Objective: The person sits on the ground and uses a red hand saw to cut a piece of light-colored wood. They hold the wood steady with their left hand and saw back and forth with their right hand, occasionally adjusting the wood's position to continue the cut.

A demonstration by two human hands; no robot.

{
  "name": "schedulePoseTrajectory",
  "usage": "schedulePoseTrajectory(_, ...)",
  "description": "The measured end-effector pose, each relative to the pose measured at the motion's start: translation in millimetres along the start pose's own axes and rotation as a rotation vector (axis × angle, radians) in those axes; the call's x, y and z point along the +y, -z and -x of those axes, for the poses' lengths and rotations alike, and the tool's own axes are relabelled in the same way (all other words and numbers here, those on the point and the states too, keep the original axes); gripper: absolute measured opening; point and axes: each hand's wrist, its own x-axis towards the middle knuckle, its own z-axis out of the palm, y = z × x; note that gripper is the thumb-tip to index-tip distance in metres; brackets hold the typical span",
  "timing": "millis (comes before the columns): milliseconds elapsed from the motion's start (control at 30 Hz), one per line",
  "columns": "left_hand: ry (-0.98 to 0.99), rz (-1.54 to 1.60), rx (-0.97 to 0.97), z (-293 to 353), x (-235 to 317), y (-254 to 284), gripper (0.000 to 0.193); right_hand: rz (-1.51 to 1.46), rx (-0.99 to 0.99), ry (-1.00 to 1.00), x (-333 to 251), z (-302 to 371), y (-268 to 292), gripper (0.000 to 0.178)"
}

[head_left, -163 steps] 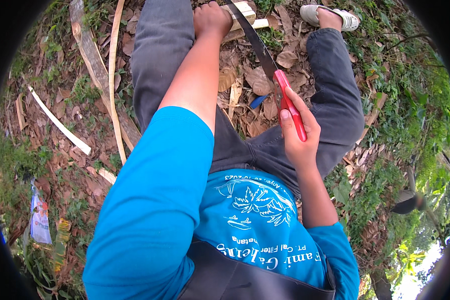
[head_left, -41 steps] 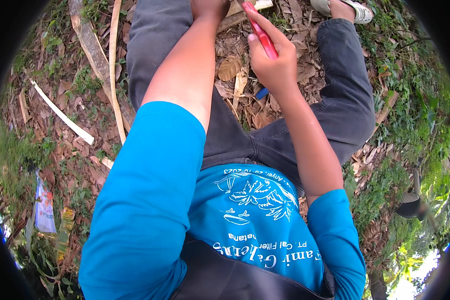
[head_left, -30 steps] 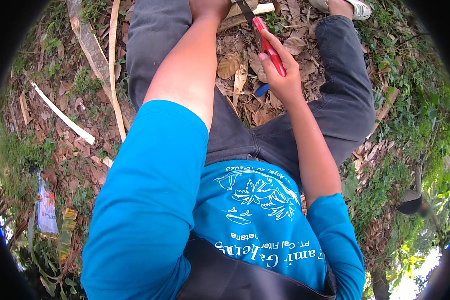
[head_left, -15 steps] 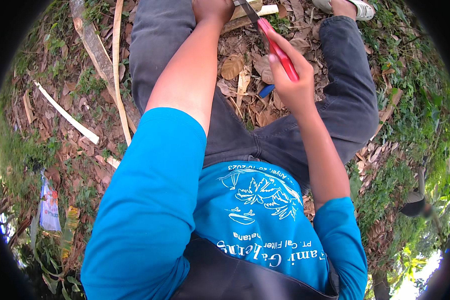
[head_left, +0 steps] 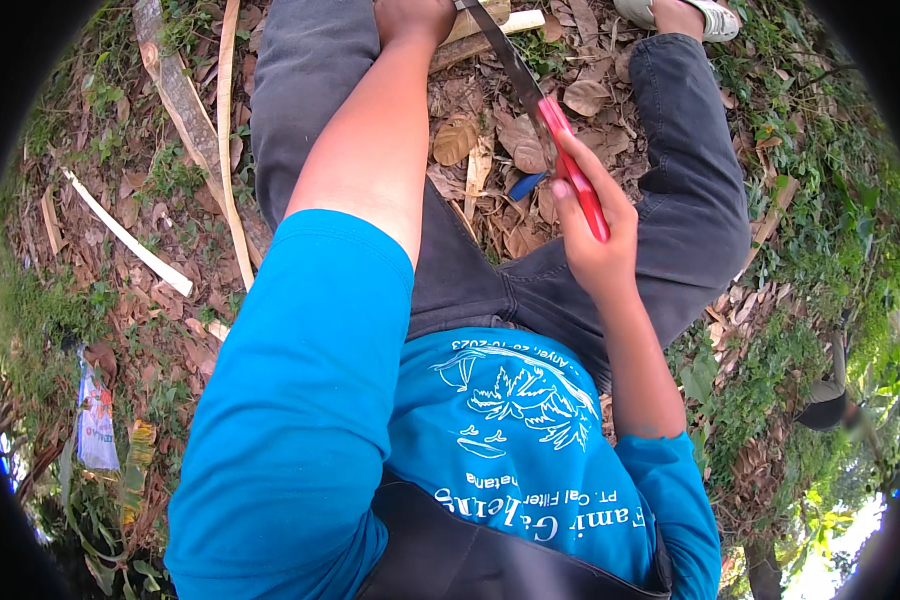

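In my right hand (head_left: 602, 220) is the red handle of what looks like a hand saw (head_left: 512, 68), its long dark blade slanting up and left. Thumb and fingers are closed round the handle; the blade's teeth are too small to make out. My left hand (head_left: 415, 18) is at the top edge, beside the blade's far end and pale pieces of wood (head_left: 490, 28). Its fingers run out of view, so their hold is hidden. A small blue object (head_left: 527, 185) lies on the leaves below the blade, partly behind my right hand's side of the handle.
My legs in dark trousers (head_left: 680, 170) frame the leafy ground (head_left: 505, 225). To the left lie a thick branch (head_left: 185, 100), a long peeled strip (head_left: 226, 130) and a short white stick (head_left: 130, 235). A plastic bag (head_left: 97, 420) is at lower left.
My right hand has drawn the saw back toward my body, down and slightly right, so more of the dark blade shows. My left hand has stayed nearly in place.
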Motion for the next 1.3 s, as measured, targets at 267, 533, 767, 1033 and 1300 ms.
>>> schedulePoseTrajectory(267,-0.019,0.031,0.091,5,-8,-3,0.032,-0.004,-0.018,0.046,-7,7,6,0.043)
schedulePoseTrajectory(533,0.039,0.036,-0.058,0,-1,14,0.033,-0.207,0.035,0.255,9,-134,-81,0.041)
schedulePoseTrajectory(767,0.041,0.01,-0.069,4,18,14,0.033,-0.071,-0.028,0.121,68,-84,-41,0.046)
schedulePoseTrajectory(1033,-0.004,0.03,-0.059,-3,0,2,0.038,-0.027,-0.034,-0.19,-7,37,23,0.046)
schedulePoseTrajectory(1300,-0.042,0.002,0.02,14,3,2,0.036,-0.048,0.028,0.148,1,-60,-18,0.04)
